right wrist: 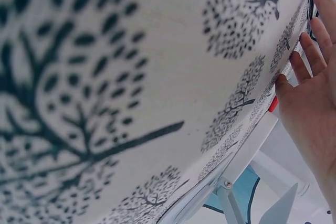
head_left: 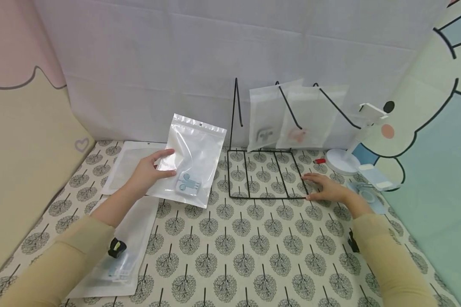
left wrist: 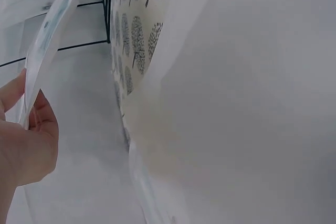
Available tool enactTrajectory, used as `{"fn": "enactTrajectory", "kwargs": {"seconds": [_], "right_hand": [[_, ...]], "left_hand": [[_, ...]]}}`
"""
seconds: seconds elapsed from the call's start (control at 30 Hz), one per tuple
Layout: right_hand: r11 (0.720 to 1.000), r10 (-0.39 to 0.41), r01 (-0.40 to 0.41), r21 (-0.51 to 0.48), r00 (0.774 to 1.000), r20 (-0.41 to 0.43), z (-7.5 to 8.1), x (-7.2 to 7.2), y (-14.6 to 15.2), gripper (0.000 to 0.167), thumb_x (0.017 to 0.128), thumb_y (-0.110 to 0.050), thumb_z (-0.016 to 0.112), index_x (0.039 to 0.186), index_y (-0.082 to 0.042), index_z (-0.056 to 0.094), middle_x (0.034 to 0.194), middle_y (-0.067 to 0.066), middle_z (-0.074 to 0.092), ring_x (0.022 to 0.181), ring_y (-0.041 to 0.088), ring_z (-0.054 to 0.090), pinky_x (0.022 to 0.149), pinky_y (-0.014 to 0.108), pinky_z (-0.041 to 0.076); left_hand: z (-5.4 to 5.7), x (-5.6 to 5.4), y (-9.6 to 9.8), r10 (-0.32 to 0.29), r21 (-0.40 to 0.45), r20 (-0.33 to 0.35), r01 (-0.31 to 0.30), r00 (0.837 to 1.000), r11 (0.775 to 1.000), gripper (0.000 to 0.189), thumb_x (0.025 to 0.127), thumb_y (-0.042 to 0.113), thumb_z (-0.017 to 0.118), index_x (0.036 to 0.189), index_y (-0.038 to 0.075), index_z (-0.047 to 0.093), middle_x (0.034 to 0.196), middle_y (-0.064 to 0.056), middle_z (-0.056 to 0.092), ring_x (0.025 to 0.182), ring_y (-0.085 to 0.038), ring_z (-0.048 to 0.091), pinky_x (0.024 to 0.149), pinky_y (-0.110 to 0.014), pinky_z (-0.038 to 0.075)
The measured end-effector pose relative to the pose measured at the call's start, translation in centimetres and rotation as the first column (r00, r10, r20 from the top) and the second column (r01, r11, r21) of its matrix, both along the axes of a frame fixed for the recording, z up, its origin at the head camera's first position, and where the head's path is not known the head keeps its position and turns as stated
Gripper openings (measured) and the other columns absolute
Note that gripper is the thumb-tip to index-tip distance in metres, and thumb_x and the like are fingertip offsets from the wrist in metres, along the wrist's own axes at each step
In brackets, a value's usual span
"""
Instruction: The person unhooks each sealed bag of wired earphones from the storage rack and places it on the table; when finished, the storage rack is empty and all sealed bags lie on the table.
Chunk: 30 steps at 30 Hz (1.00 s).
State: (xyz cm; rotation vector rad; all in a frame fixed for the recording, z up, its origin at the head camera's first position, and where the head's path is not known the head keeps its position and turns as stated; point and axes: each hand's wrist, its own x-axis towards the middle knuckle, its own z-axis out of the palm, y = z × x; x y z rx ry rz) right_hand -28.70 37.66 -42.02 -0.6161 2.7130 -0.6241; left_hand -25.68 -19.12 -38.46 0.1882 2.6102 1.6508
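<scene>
Plastic bag (head_left: 199, 149), pinched between the left hand (head_left: 147, 174)'s thumb and fingers, partly hides a white bag (head_left: 127, 160); next, a wire rack (head_left: 268, 198) with hanging bags (head_left: 264, 106), right hand (head_left: 326, 187) beside it, fingers parted, then a white stand (head_left: 342, 163).

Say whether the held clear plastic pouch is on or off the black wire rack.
Off: the left hand pinches the clear plastic pouch, its hole unhooked, left of the black wire rack.
</scene>
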Motion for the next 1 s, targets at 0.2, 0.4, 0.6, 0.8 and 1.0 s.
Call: {"fn": "enactTrajectory", "kwargs": {"seconds": [0.2,0.4,0.6,0.8,1.0], "right_hand": [[1.0,-0.001,0.001,0.002,1.0,0.0,0.1,0.0,0.0,0.082,0.081,-0.038,0.073,0.145,-0.005,0.033,0.152,0.025,0.018,0.137,0.051,0.011,0.104,0.072,0.012],[1.0,0.003,-0.003,-0.003,1.0,0.001,0.0,-0.1,0.0,0.083,0.081,-0.038,0.073,0.145,-0.004,0.033,0.152,0.026,0.018,0.137,0.051,0.011,0.104,0.072,0.012],[1.0,0.007,-0.007,-0.004,1.0,-0.009,-0.2,-0.1,0.0,0.082,0.081,-0.038,0.073,0.145,-0.004,0.034,0.152,0.026,0.019,0.137,0.05,0.012,0.105,0.071,0.012],[1.0,0.007,-0.007,-0.002,1.0,-0.016,-0.2,-0.1,0.0,0.082,0.081,-0.039,0.072,0.145,-0.004,0.034,0.152,0.026,0.019,0.137,0.051,0.012,0.105,0.071,0.013],[1.0,0.006,-0.006,-0.008,1.0,-0.011,-0.2,-0.1,0.0,0.082,0.081,-0.039,0.072,0.145,-0.005,0.034,0.152,0.026,0.019,0.137,0.051,0.011,0.104,0.072,0.012]], "left_hand": [[-1.3,-1.2,0.9,-0.018,0.011,0.059,0.018,0.998,1.0,0.078,0.076,0.015,0.077,0.144,0.019,0.039,0.155,-0.009,0.024,0.139,-0.037,0.025,0.112,-0.052,0.027],[-1.7,-2.2,1.4,-0.071,-0.088,0.063,0.076,0.995,0.993,0.081,0.076,0.013,0.077,0.146,0.019,0.035,0.155,-0.012,0.022,0.142,-0.039,0.016,0.114,-0.058,0.015],[-1.9,-2.7,1.5,-0.129,-0.134,0.084,0.139,0.988,0.981,0.087,0.076,0.013,0.077,0.149,0.017,0.029,0.156,-0.014,0.019,0.134,-0.043,0.031,0.107,-0.052,0.035],[-1.9,-2.6,1.3,-0.281,-0.256,0.079,0.291,0.957,0.922,0.092,0.076,0.017,0.078,0.151,0.014,0.023,0.156,-0.019,0.012,0.128,-0.046,0.038,0.103,-0.053,0.039],[-2.5,-2.9,0.8,-0.37,-0.452,0.061,0.356,0.927,0.818,0.095,0.073,0.025,0.08,0.15,0.009,0.024,0.154,-0.026,0.01,0.134,-0.047,0.027,0.107,-0.064,0.025]]}}
